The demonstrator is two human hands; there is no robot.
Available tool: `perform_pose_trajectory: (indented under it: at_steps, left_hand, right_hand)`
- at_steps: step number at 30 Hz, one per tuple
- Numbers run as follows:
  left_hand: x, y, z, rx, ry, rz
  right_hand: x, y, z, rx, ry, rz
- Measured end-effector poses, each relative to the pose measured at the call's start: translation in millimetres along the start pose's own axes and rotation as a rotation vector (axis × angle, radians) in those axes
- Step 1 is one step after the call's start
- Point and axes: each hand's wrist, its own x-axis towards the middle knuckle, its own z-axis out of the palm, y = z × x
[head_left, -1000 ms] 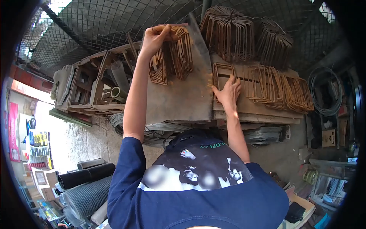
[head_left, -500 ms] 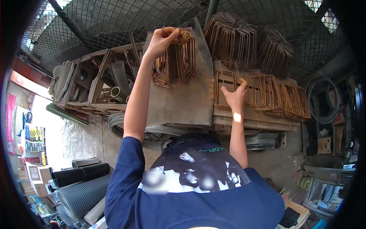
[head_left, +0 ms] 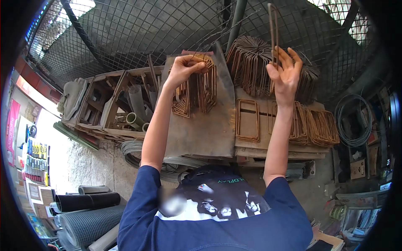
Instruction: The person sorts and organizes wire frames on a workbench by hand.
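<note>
My left hand point(head_left: 187, 70) is closed at the top of a bundle of rusty rebar stirrups point(head_left: 208, 92), which hang upright over a metal sheet point(head_left: 201, 136). My right hand point(head_left: 287, 75) is raised, with a single thin rectangular stirrup point(head_left: 273, 31) held between thumb and fingers, its long side pointing up. Below that hand, a flat pile of stirrups point(head_left: 248, 138) lies on the wooden bench, and more overlapping stirrups point(head_left: 322, 125) spread to its right. Part of the row is hidden behind my right forearm.
Two fanned stacks of stirrups, one of them the large stack point(head_left: 253, 52), stand at the back by the wire mesh fence point(head_left: 167, 29). Wooden shelving point(head_left: 104, 100) with tubes is on the left. A wire coil point(head_left: 354, 121) hangs at right; mesh rolls point(head_left: 90, 224) lie lower left.
My right hand has risen from the flat stirrups on the bench, lifting one stirrup up toward the fence. My left hand stays at the top of the bundle. The camera view has tilted upward.
</note>
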Motion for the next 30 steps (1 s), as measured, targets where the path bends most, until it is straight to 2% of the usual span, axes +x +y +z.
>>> perform_pose_trajectory:
  at_steps: [4, 6, 10, 14, 16, 18, 26, 28, 30]
  left_hand:
    - [0, 2, 1, 0.027, -0.015, 0.001]
    - [1, 2, 0, 0.037, -0.026, 0.003]
    - [1, -4, -3, 0.007, -0.019, 0.024]
    - [1, -7, -6, -0.081, -0.066, 0.054]
    - [2, -7, -7, -0.03, -0.068, 0.034]
    - [1, -6, -3, 0.048, 0.024, 0.013]
    - [2, -4, 0, 0.209, 0.004, 0.059]
    - [3, -9, 1, 0.293, 0.073, 0.211]
    - [2, -9, 1, 0.288, 0.052, 0.157]
  right_hand:
    - [2, 8, 15, -0.127, -0.077, 0.074]
    - [-4, 16, 21, -0.232, -0.225, 0.074]
    - [-27, 41, 30, -0.342, -0.306, 0.126]
    - [-53, 63, 33, -0.215, -0.313, 0.21]
    - [-63, 64, 34, -0.221, -0.338, 0.231]
    - [-73, 66, 36, -0.393, -0.361, 0.205]
    - [-94, 71, 40, -0.452, -0.307, 0.191]
    - [-101, 76, 39, -0.468, -0.296, 0.182]
    - [-108, 74, 38, -0.484, -0.278, 0.203]
